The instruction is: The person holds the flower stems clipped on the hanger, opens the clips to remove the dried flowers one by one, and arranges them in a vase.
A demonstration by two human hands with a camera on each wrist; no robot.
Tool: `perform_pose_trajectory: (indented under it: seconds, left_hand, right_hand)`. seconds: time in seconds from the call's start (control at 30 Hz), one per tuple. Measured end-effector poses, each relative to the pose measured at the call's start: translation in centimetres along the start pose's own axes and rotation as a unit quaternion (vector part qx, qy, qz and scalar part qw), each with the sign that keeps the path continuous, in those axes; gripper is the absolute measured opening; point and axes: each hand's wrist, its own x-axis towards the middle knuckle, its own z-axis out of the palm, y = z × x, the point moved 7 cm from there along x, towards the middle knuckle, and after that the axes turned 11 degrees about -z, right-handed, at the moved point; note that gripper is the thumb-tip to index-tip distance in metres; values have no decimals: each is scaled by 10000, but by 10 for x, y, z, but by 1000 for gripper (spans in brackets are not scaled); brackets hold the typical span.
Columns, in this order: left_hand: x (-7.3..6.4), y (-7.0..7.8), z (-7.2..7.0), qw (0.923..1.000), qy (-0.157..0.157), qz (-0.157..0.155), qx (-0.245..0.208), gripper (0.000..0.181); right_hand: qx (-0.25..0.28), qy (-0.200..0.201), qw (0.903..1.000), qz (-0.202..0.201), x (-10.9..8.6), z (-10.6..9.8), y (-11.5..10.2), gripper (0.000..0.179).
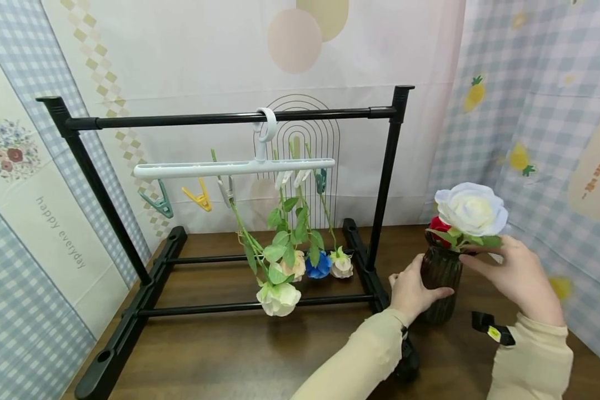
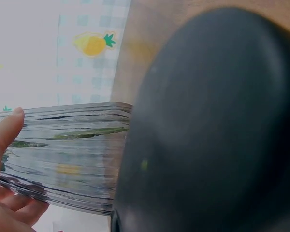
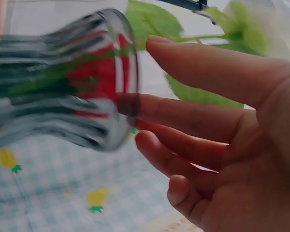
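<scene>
A dark ribbed glass vase point(image 1: 439, 283) stands on the table at the right. My left hand point(image 1: 411, 293) grips its side, with the thumb across the front; the left wrist view shows the ridged clear wall point(image 2: 72, 154) and green stems inside. A red flower point(image 1: 441, 230) sits in the vase mouth, below a large white rose point(image 1: 472, 210) with green leaves. At the rim is my right hand point(image 1: 515, 275). In the right wrist view its thumb point(image 3: 198, 63) lies near the green stem, apart from the index finger, whose tip is at the glass rim point(image 3: 133, 63).
A black rack point(image 1: 235, 119) bears a pale hanger point(image 1: 230, 168). From it, clips hold a white rose point(image 1: 278, 300), a peach flower point(image 1: 296, 268), a blue flower point(image 1: 318, 265) and a cream flower point(image 1: 341, 264) upside down. A teal clip point(image 1: 162, 200) and a yellow clip point(image 1: 200, 195) hang at left.
</scene>
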Motion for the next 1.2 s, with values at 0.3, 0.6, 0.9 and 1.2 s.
perform_pose_trajectory:
  seconds: [0.3, 0.6, 0.9, 1.2]
  left_hand:
    - [-4, -6, -2, 9999, 77, -49, 142, 79]
    - [-21, -1, -21, 9888, -1182, -614, 674, 93]
    - [-48, 13, -154, 9882, -1154, 878, 499, 27]
    - [-66, -54, -329, 9795, 1759, 36, -980, 22]
  right_hand:
    - [-680, 104, 9976, 13, -24, -20, -8, 46]
    - [196, 2257, 9699, -887, -38, -53, -74, 32]
    - [1036, 3333, 9124, -2137, -24, -36, -143, 27]
    - [1312, 2097, 9228, -2952, 20, 24, -202, 24]
